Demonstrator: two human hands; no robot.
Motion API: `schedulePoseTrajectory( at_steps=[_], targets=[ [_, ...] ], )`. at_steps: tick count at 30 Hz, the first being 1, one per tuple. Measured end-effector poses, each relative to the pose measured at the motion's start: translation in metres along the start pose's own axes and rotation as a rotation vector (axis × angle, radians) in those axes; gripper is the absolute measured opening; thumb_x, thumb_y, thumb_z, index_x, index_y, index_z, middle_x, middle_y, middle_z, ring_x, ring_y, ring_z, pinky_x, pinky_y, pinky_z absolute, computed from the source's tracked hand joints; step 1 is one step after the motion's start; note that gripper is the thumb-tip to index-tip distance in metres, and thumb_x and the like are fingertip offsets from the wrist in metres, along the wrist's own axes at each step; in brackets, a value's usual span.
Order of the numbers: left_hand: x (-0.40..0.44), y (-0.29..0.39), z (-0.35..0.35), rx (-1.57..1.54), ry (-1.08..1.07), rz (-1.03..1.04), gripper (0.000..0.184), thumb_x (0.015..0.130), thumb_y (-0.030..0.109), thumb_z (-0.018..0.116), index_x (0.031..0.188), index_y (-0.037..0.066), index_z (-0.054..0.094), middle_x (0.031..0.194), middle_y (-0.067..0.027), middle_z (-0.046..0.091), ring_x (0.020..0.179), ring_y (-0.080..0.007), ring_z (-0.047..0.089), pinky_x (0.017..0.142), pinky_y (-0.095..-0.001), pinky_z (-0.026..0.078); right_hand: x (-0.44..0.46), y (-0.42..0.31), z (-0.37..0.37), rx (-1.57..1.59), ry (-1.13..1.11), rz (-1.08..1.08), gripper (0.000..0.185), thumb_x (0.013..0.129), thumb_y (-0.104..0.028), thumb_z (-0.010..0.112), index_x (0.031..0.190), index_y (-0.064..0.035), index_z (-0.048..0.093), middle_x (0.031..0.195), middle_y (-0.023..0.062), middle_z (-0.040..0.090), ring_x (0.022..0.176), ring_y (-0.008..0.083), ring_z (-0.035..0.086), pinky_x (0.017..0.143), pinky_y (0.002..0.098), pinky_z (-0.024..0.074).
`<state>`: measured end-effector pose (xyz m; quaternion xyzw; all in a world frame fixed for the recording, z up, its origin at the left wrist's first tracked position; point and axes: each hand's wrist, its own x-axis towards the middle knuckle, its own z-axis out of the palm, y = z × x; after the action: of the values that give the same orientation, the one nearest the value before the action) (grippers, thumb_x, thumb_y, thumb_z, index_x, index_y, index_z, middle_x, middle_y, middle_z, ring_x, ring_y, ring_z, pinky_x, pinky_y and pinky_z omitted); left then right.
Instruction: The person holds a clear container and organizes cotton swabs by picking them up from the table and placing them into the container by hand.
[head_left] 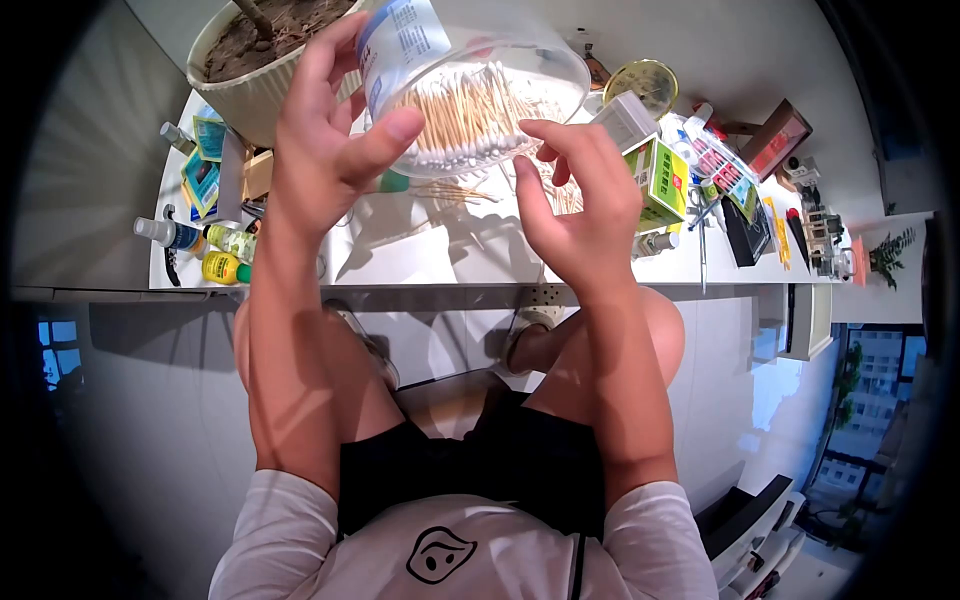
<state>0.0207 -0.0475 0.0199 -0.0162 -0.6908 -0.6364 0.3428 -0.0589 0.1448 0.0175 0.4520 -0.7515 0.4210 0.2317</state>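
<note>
A clear round plastic tub [545, 62] with a blue-and-white label is tilted, its wide mouth turned toward me. Inside lies a thick bundle of cotton swabs [465, 110] with wooden sticks and white tips. My left hand [335, 140] grips the tub by its left side, the thumb at the rim. At the right of the mouth is my right hand [590, 195], thumb and index finger apart near the swabs; I see nothing held between them. Some loose swabs [450, 190] lie on the white table below the tub.
A ribbed plant pot [250, 95] stands at the back left. Small bottles [220, 268] sit at the left front edge. To the right are a green-and-yellow box [660, 185], a black box [745, 235] and a picture frame [778, 140]. White paper [400, 258] lies near the front edge.
</note>
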Motion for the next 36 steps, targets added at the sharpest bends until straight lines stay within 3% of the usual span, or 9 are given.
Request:
schedulePoseTrajectory(
  at_steps=[13, 21, 28, 31, 33, 34, 35, 36],
  targets=[
    [0.001, -0.013, -0.006, 0.007, -0.007, 0.031, 0.098, 0.071, 0.051, 0.073, 0.137, -0.007, 0.03, 0.128, -0.0167, 0.044, 0.118, -0.0239, 0.047, 0.103, -0.0352, 0.034, 0.001, 0.004, 0.002, -0.007, 0.03, -0.007, 0.018, 0.073, -0.003, 0.067, 0.09, -0.0085, 0.064, 0.072, 0.0036, 0.057, 0.061, 0.0202, 0.054, 0.057, 0.0308, 0.039],
    [0.002, -0.011, -0.003, -0.007, -0.01, 0.034, 0.097, 0.072, 0.051, 0.074, 0.136, -0.007, 0.03, 0.129, -0.0172, 0.044, 0.119, -0.0239, 0.047, 0.103, -0.035, 0.034, 0.005, 0.003, 0.008, 0.013, 0.081, 0.014, 0.018, 0.071, -0.014, 0.074, 0.086, -0.0075, 0.064, 0.069, 0.0031, 0.056, 0.061, 0.0181, 0.055, 0.056, 0.0309, 0.0396],
    [0.0, -0.01, -0.003, 0.025, 0.0, 0.035, 0.097, 0.072, 0.053, 0.072, 0.136, -0.007, 0.031, 0.127, -0.0168, 0.046, 0.117, -0.0234, 0.047, 0.103, -0.0346, 0.034, 0.006, -0.007, 0.002, -0.001, 0.095, -0.008, 0.016, 0.072, -0.012, 0.074, 0.083, -0.0072, 0.064, 0.067, 0.0038, 0.055, 0.059, 0.0166, 0.051, 0.055, 0.0302, 0.0399],
    [0.001, -0.004, -0.01, 0.085, -0.027, -0.028, 0.097, 0.073, 0.057, 0.069, 0.136, -0.007, 0.031, 0.125, -0.0166, 0.048, 0.117, -0.023, 0.048, 0.101, -0.0338, 0.035, 0.005, -0.006, -0.003, 0.021, 0.211, 0.144, 0.012, 0.074, -0.01, 0.071, 0.082, -0.0058, 0.063, 0.066, 0.0047, 0.053, 0.057, 0.0149, 0.048, 0.053, 0.0298, 0.0388],
    [0.002, -0.004, -0.014, 0.155, -0.023, 0.033, 0.094, 0.076, 0.057, 0.065, 0.136, -0.008, 0.032, 0.125, -0.0169, 0.049, 0.116, -0.0228, 0.049, 0.1, -0.0336, 0.035, 0.005, 0.005, -0.003, 0.101, 0.133, 0.336, 0.01, 0.077, -0.012, 0.067, 0.081, -0.0047, 0.062, 0.065, 0.0049, 0.052, 0.055, 0.0133, 0.045, 0.052, 0.0286, 0.0376],
    [0.003, -0.005, -0.014, 0.154, -0.023, 0.032, 0.094, 0.076, 0.057, 0.065, 0.136, -0.008, 0.032, 0.125, -0.0169, 0.049, 0.116, -0.0228, 0.049, 0.1, -0.0336, 0.035, 0.005, 0.008, -0.007, -0.016, -0.036, 0.41, 0.012, 0.078, -0.015, 0.065, 0.081, -0.0039, 0.063, 0.068, 0.007, 0.056, 0.059, 0.0186, 0.052, 0.056, 0.0316, 0.042],
    [0.003, -0.006, -0.014, 0.17, -0.007, 0.078, 0.092, 0.077, 0.056, 0.064, 0.136, -0.008, 0.032, 0.126, -0.0171, 0.048, 0.116, -0.0228, 0.049, 0.101, -0.0338, 0.035, 0.0, 0.015, -0.005, -0.018, -0.037, 0.409, 0.012, 0.078, -0.015, 0.065, 0.081, -0.0039, 0.063, 0.068, 0.007, 0.056, 0.059, 0.0186, 0.052, 0.056, 0.0316, 0.042],
    [0.004, -0.006, -0.015, 0.186, 0.008, 0.123, 0.089, 0.079, 0.054, 0.063, 0.136, -0.008, 0.032, 0.127, -0.0172, 0.048, 0.116, -0.0229, 0.049, 0.101, -0.034, 0.034, -0.01, 0.027, 0.0, -0.077, -0.179, 0.388, 0.011, 0.077, -0.014, 0.064, 0.082, -0.0042, 0.064, 0.071, 0.0083, 0.058, 0.063, 0.0223, 0.056, 0.06, 0.0341, 0.0444]
  ],
)
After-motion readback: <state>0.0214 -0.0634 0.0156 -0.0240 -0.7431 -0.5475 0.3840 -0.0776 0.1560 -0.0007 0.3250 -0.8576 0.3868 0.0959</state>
